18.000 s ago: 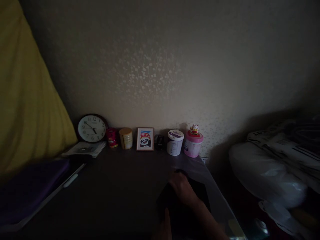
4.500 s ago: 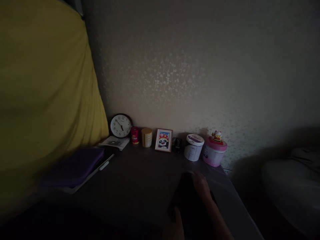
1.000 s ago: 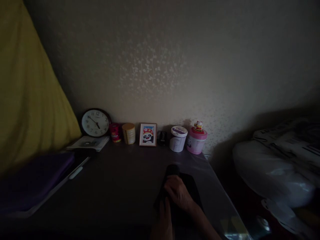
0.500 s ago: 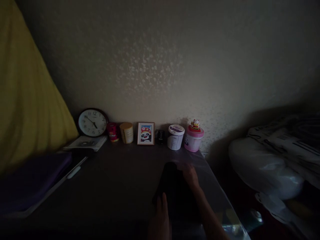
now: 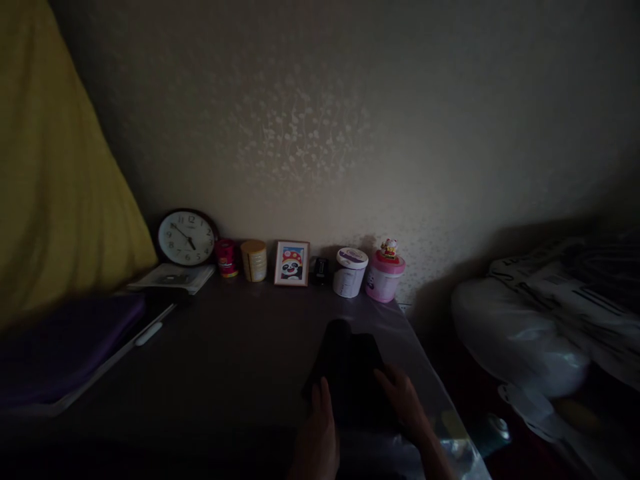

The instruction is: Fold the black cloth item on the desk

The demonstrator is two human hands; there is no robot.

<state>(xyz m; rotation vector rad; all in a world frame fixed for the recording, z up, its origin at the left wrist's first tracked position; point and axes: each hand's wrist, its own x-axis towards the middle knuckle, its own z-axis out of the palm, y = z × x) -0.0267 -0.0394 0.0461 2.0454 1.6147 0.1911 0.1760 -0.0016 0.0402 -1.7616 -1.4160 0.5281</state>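
A black cloth item (image 5: 345,373), apparently a folded garment, lies on the dark table in front of me. Its far end shows two rounded or squared parts side by side; the dim light hides its folds. At its lower left edge rests my left hand (image 5: 320,427), fingers stretched out and close together, touching the cloth. Along the right edge is my right hand (image 5: 404,400), its thumb and fingers a little bent and apart against the cloth side. Neither hand visibly lifts the fabric.
Along the wall stand a clock (image 5: 187,239), a red can (image 5: 227,259), a yellow canister (image 5: 255,261), a framed panda picture (image 5: 292,264), a white tub (image 5: 350,273) and a pink tub (image 5: 384,279). A purple case (image 5: 75,340) lies left; plastic-wrapped bags (image 5: 520,333) sit beyond the table's right edge.
My right hand has moved from the cloth's far right corner back toward me along its right side. My left hand stays at the lower left edge. The camera view has shifted slightly.
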